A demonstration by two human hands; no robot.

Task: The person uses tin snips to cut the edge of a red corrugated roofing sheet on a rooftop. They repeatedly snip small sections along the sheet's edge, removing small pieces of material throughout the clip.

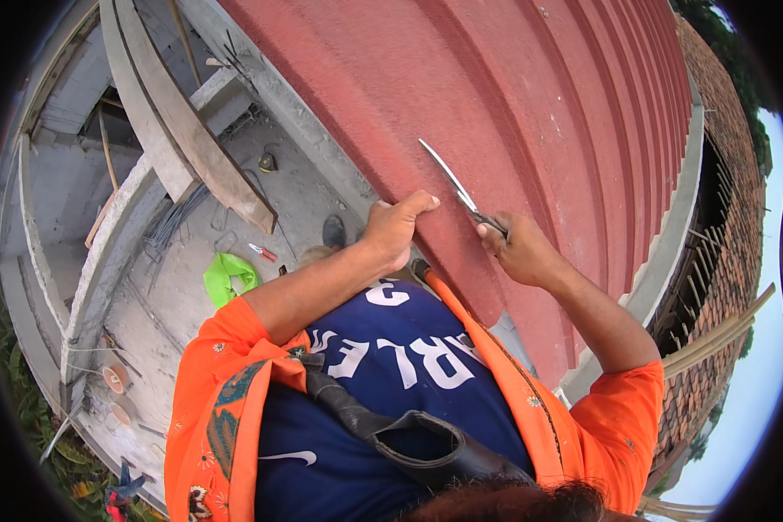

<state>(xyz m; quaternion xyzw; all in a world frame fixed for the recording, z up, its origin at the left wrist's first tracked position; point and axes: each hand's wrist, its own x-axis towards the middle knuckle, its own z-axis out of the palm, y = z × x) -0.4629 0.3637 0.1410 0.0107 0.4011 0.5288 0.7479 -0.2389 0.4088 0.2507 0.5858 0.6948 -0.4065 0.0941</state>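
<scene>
A ribbed red roof sheet (487, 113) slopes in front of me, its near edge close to my body. My left hand (395, 228) grips that edge, thumb on top and the other fingers curled at the side, partly hidden. In my right hand (524, 250) is a cutting tool (451, 177) with a long narrow silver blade and a dark handle. Its blade points up and left, over the red surface. Whether it is a knife or a pair of scissors I cannot make out. My right fingers are wrapped around the handle.
Left and below lies a concrete floor with a lime-green cloth (230, 277), a red-handled tool (263, 252), a tape measure (268, 163) and bundled wire (176, 217). Long wooden boards (191, 130) jut above it. Beyond the red roof, right, is a tiled roof (739, 287).
</scene>
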